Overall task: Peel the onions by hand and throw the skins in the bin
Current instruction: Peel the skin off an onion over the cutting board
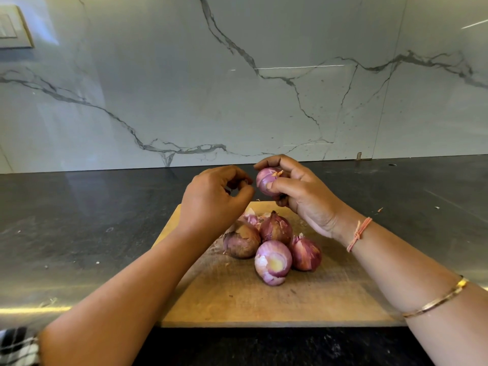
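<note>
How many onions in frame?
5. One, the held onion, is in the right hand. Four sit on the cutting board: left onion, back onion, right onion, partly peeled front onion. Another may hide behind the left hand.

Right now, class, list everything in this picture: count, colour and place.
Marble wall: one, white, grey-veined, at the back.
Stone counter: one, dark grey, in front of it.
Wooden chopping board: one, tan, on the counter.
Dry-skinned round onions: three, purple-brown, clustered on the board.
Peeled round onion: one, pale purple, front of the cluster.
Loose papery skins: few, pink, behind the cluster.
Right hand: grips a partly peeled purple onion above the board.
Left hand: fingers curled, beside it.
</note>
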`<state>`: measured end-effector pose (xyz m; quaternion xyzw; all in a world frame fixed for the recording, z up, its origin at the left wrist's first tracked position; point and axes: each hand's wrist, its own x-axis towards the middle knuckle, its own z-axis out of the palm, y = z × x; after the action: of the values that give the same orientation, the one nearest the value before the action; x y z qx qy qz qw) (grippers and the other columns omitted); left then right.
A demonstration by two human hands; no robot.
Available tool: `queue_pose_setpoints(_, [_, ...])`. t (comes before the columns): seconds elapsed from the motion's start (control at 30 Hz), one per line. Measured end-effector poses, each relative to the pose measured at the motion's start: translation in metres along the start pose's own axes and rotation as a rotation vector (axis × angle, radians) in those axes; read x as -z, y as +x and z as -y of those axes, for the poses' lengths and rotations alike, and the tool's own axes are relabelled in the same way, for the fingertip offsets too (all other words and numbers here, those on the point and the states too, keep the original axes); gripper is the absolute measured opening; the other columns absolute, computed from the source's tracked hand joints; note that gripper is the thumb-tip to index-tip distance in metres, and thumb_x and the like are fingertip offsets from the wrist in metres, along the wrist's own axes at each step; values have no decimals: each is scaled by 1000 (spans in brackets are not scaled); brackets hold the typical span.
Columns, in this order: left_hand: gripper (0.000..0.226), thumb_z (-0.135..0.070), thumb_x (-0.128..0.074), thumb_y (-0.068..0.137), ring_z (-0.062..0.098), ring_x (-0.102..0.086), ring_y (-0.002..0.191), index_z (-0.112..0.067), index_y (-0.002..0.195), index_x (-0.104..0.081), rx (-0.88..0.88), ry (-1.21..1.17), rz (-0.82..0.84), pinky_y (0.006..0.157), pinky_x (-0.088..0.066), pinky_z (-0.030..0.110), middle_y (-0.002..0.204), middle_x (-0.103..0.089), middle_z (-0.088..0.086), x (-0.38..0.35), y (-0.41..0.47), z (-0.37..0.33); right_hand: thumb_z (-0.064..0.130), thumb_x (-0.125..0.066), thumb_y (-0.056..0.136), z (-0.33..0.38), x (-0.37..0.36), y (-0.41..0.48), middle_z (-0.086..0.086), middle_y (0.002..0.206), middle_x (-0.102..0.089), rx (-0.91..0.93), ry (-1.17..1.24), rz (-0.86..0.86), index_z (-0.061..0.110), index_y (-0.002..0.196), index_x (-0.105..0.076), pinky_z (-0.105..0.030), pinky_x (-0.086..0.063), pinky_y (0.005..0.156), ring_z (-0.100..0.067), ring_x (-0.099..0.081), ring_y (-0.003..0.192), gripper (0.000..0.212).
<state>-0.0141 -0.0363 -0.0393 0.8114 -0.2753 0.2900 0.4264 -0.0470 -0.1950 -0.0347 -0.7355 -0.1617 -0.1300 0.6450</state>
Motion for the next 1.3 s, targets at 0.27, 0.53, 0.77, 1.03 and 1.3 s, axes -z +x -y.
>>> queue_pose_setpoints(0.27, [47,-58,-49,71,0,-65,78,-27,98,-72,-53,-24,105,70,-57,35,82,-69,-18,1,-3,-3,15,-61,76,0,0,-4,9,96,-58,114,-334,7,22,108,-52,-16,-48,76,0,-56,81,33])
queue_pose_setpoints(0.53, [49,-58,-49,70,-1,-66,73,-26,98,-75,-73,16,100,69,-58,29,78,-70,-16,2,-4,-5,4,-58,86,2,0,-6,-5,104,-59,195,-574,73,15,113,-46,-22,-46,75,-15,-57,89,32])
queue_pose_setpoints(0.77, [32,-39,-57,78,7,-67,68,-21,96,-77,-135,65,47,62,-58,35,77,-74,-6,2,-3,-3,4,-59,87,1,-1,-6,-1,101,-58,203,-566,70,15,111,-47,-21,-45,76,-11,-56,86,29])
queue_pose_setpoints(1.03, [27,-30,-55,78,10,-66,64,-20,88,-78,-46,-14,-15,62,-56,36,72,-73,-6,1,-1,3,7,-69,84,1,-2,-6,9,97,-59,142,-388,58,16,110,-49,-29,-50,84,-4,-58,86,34])
queue_pose_setpoints(1.3, [14,-16,-62,86,13,-63,64,-17,83,-76,68,11,-21,61,-53,31,69,-69,-6,-2,1,6,13,-71,75,-1,1,-2,-3,97,-59,137,-185,22,28,101,-50,-31,-50,87,-10,-58,86,36])
